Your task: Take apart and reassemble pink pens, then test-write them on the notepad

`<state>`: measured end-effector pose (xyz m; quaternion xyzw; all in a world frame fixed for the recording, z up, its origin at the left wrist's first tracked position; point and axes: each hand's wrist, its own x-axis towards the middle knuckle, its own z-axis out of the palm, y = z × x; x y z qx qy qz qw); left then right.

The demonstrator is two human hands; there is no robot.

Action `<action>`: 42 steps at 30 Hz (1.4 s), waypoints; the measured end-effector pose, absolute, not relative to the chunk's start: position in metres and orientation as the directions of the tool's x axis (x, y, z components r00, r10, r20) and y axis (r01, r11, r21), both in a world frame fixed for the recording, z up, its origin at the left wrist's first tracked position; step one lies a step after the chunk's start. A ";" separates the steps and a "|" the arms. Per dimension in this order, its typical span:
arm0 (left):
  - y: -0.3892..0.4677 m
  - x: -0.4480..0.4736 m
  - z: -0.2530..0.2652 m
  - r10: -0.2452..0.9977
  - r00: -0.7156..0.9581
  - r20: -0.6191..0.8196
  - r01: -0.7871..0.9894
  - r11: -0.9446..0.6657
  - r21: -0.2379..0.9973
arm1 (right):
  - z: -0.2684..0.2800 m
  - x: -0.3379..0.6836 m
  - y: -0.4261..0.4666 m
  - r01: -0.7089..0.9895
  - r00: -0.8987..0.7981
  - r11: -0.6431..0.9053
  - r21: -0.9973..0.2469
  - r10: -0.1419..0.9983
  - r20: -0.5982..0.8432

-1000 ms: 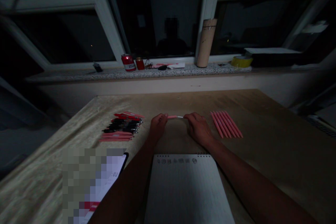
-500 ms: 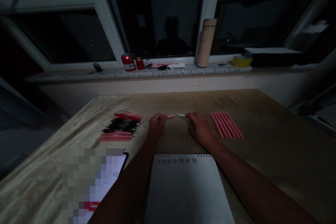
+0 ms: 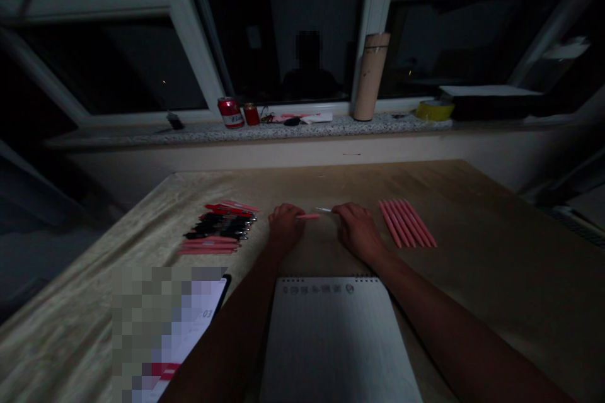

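Left hand [image 3: 286,227] hides one end of the pink pen part [image 3: 310,216] from us. Right hand [image 3: 355,225] covers the rear of the thin pale rod [image 3: 323,210]; tip too small to tell. Notepad [image 3: 340,346] cut off at the bottom edge, marks [image 3: 321,289] along its top too faint for us. Phone [image 3: 201,315] part pixelated, part behind the left forearm [image 3: 227,340], bottom cropped. Black pens [image 3: 222,227] overlap; we can't count them.
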<state>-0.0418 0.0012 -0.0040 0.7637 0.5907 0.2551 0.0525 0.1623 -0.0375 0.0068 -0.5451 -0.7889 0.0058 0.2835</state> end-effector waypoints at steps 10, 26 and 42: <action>-0.001 -0.040 -0.006 0.886 0.216 0.411 0.839 -0.384 0.385 | 0.007 0.162 -0.039 0.852 -0.283 0.424 -0.306 0.866 0.413; 0.001 -0.037 -0.005 0.817 0.283 0.503 0.682 -0.540 0.493 | 0.007 0.162 -0.039 0.843 -0.314 0.444 -0.303 0.864 0.393; -0.005 -0.051 0.004 0.874 0.241 0.423 0.853 -0.398 0.336 | 0.002 0.163 -0.037 0.880 -0.258 0.387 -0.274 0.876 0.407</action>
